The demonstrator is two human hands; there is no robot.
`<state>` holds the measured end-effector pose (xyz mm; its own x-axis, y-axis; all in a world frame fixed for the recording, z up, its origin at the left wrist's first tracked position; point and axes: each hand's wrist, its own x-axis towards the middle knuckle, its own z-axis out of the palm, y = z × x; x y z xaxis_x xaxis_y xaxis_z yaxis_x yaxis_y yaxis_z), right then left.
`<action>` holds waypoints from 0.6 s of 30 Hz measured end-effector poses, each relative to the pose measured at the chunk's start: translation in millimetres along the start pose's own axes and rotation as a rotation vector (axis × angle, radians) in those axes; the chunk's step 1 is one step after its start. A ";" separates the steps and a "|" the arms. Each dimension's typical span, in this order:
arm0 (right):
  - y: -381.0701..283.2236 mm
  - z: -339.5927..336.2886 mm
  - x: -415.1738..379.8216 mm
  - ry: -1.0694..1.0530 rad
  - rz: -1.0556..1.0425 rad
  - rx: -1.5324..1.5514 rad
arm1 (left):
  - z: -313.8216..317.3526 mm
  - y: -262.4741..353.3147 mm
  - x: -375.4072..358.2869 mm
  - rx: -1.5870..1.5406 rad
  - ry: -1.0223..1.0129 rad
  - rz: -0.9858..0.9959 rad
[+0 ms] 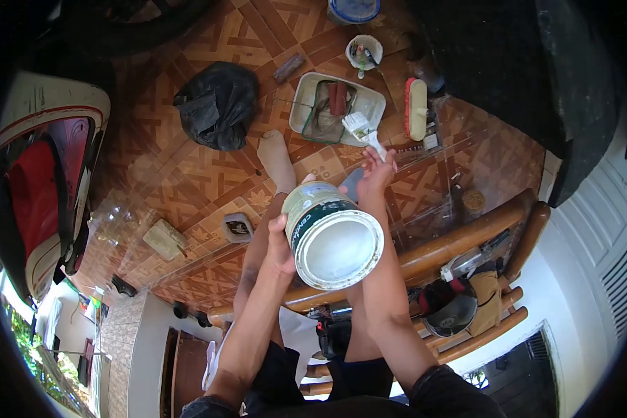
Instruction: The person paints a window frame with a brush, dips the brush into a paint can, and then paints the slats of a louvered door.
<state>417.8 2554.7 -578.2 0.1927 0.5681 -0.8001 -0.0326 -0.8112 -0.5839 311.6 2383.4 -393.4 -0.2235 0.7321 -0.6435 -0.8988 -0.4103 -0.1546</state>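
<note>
My left hand (281,244) grips the side of a green and white paint can (331,233), tilted so that its pale bottom faces the camera. Beyond the can, my right hand (376,171) holds a paintbrush (364,130) with white bristles by its handle. The brush reaches over the near edge of a white paint tray (301,104) that lies on the patterned floor. My bare foot (275,159) rests on the floor just left of the can.
A black plastic bag (219,103) lies left of the tray. A small cup with tools (364,52) and a scrubbing brush (416,108) sit further off. A wooden chair (467,240) with a helmet (447,306) stands at right, a red and white vehicle (42,174) at left.
</note>
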 end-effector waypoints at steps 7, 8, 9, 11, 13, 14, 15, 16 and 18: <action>-30.6 -46.4 -20.1 0.027 0.402 0.447 | 2.9 2.6 -3.1 0.062 0.049 -0.007; -37.6 -50.0 -26.4 0.024 0.410 0.454 | -3.4 1.0 -3.0 0.070 0.041 0.017; -44.5 -53.2 -32.9 0.022 0.418 0.460 | -2.7 1.6 -3.8 0.095 0.034 0.029; -63.3 -56.3 -50.5 0.014 0.429 0.477 | -12.7 2.5 -4.8 0.137 0.022 0.050; -80.4 -63.2 -62.8 -0.044 0.433 0.493 | -14.3 3.8 -7.2 0.114 0.021 0.065; -87.8 -65.7 -70.0 -0.075 0.441 0.498 | -12.8 5.1 -9.9 0.100 0.031 0.076; -99.5 -64.1 -81.4 -0.051 0.436 0.483 | -10.9 7.4 -12.3 0.078 0.020 0.067; -110.8 -63.4 -94.4 -0.073 0.426 0.467 | -8.5 8.7 -15.2 0.052 -0.016 0.066; -130.4 -65.2 -115.6 -0.119 0.398 0.442 | 0.1 12.2 -21.0 0.019 -0.053 0.059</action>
<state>463.7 2585.8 -400.6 -0.0285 0.2651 -0.9638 -0.4887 -0.8448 -0.2179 305.2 2363.1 -381.7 -0.2953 0.7350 -0.6103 -0.8902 -0.4436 -0.1035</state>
